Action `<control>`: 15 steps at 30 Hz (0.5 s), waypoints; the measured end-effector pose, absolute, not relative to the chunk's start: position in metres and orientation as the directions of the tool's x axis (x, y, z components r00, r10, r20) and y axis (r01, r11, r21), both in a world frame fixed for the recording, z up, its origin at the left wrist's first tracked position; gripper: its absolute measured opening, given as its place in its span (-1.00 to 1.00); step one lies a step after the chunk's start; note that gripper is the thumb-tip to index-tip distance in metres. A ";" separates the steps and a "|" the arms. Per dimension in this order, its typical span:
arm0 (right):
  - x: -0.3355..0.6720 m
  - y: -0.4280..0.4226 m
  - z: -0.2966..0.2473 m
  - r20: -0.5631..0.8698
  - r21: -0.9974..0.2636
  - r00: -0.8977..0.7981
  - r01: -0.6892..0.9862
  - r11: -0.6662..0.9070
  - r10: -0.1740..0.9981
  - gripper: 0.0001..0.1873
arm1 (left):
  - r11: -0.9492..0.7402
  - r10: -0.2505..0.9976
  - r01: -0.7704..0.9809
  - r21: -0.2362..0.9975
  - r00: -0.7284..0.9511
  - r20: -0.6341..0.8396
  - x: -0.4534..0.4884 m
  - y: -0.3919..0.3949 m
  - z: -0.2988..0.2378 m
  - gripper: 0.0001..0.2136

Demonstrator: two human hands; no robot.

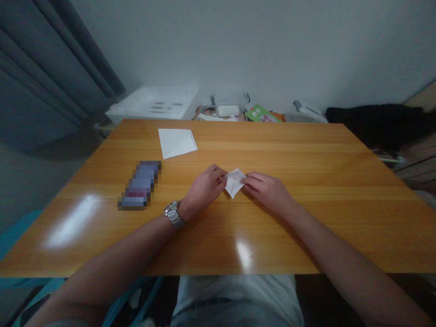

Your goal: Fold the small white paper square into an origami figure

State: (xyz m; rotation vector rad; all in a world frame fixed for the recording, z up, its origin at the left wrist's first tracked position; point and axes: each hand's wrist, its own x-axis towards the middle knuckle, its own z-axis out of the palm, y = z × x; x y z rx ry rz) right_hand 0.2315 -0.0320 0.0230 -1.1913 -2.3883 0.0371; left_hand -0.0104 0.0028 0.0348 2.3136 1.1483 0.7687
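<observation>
A small folded piece of white paper [235, 182] is pinched from both sides at the middle of the glossy orange-brown wooden table [306, 218], and it sits squarely between the hands. The left hand [203, 189] is closed on its left edge with the fingertips curled in, while the right hand [267, 189] is clamped on its right edge, thumb and forefinger meeting on the paper. Neither hand is nearer; the fold is shared evenly, directly ahead of the body. Its long axis is seen running roughly away from the person, with a pointed corner aimed back toward the near table edge, so the two grips are set across the short way. Whether the lower point is touching the wood or is lifted just clear cannot be told. A silver metal wristwatch [174, 215] is worn on the left wrist. A flat white sheet with a perforated edge [177, 142] is laid well apart, further back and to the left, and a dark oblong object [139, 185] (its surface is blurred out) is lying left of the left hand. A grey curtain [44, 77] is hung at far left.
</observation>
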 end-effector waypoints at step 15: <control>0.237 -0.026 0.017 0.384 -0.590 -0.340 0.625 0.511 0.859 -0.89 | -0.627 0.751 0.431 0.649 0.557 0.355 -0.012 0.005 0.032 -0.80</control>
